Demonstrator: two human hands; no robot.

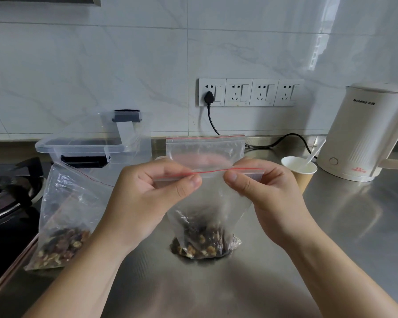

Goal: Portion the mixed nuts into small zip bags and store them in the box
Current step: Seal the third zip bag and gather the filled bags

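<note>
A small clear zip bag (207,216) with a red zip line stands on the steel counter, mixed nuts heaped in its bottom. My left hand (147,193) pinches the zip strip at its left part, and my right hand (260,191) pinches it at the right, thumbs facing me. Behind it a second, empty zip bag (205,148) stands upright. A larger bag of mixed nuts (64,216) leans at the left. The clear plastic box (83,145) with black latches sits behind that bag, its lid tilted open.
A paper cup (299,168) with a white plastic spoon (314,152) stands right of the bags. A white electric kettle (365,131) is at the far right, its black cord running to wall sockets (248,92). A gas hob (7,193) lies at the left edge.
</note>
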